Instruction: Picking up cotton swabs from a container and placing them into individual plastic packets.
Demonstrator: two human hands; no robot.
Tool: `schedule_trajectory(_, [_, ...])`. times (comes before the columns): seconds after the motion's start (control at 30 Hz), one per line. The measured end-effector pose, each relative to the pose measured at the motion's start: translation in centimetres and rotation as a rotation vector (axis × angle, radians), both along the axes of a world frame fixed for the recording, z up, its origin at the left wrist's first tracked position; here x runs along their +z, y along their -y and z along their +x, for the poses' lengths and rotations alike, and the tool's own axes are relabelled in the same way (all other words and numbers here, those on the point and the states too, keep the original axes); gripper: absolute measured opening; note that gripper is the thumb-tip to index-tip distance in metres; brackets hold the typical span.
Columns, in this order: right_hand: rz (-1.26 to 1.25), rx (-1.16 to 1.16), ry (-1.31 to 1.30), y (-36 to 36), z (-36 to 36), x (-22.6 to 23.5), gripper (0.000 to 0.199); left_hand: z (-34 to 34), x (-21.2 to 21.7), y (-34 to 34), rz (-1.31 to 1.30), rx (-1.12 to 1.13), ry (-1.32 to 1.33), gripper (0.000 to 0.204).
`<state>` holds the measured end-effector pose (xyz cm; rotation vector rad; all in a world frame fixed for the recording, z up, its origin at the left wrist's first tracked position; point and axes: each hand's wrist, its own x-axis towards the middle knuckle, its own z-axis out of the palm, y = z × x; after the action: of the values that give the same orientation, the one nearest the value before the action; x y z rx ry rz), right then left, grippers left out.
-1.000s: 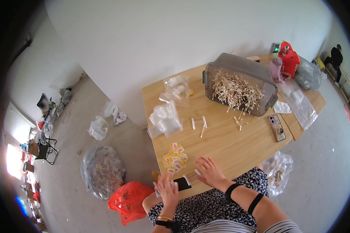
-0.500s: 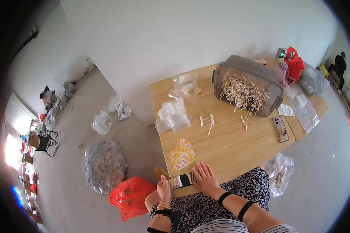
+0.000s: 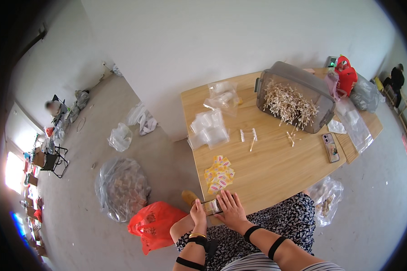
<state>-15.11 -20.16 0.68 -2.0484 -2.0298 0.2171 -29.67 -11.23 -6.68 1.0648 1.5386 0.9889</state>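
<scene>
At the near table edge, a flat pack of cotton swabs [image 3: 211,207] with a pale label lies between my hands. My left hand [image 3: 198,214] grips its left end, thumb on top. Over its right end my right hand [image 3: 233,210] rests flat with fingers stretched out, hiding that part. Just beyond them is a loose pile of yellow-and-white cards [image 3: 219,173]. A short row of cotton swabs [image 3: 248,135] lies farther off, with one swab sticking out toward me. Loose swabs [image 3: 292,139] lie to its right.
A grey plastic bin [image 3: 298,83] on its side spills cotton swabs [image 3: 287,103]. Clear bags [image 3: 209,128] lie at the table's left, a phone [image 3: 330,147] at the right. A red bag [image 3: 156,224] and a large filled clear bag [image 3: 122,189] stand on the floor.
My hands have come closer together, and less of the pack shows between them. The black section seen earlier is now mostly under my right hand. The whole view has shifted slightly.
</scene>
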Motion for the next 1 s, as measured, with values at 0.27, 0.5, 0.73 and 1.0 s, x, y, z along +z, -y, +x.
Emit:
schedule_trajectory(0.27, [-0.015,-0.050,0.001,1.3,2.6,0.5,0.086,-2.2,2.1,-0.4,0.065,-0.191,-0.408,0.058])
schedule_trajectory(0.5, [-0.065,-0.041,0.092,0.7,-0.4,-0.5,0.087,-2.4,3.5,-0.3,0.235,-0.376,-0.490,0.050])
schedule_trajectory(0.73, [-0.071,-0.012,0.093,0.2,-2.3,0.2,0.090,-2.3,3.0,-0.5,0.259,-0.387,-0.513,0.051])
schedule_trajectory(1.0, [-0.171,-0.031,0.223,0.0,-2.1,0.4,0.091,-2.2,3.1,-0.6,-0.038,-0.404,-0.266,0.058])
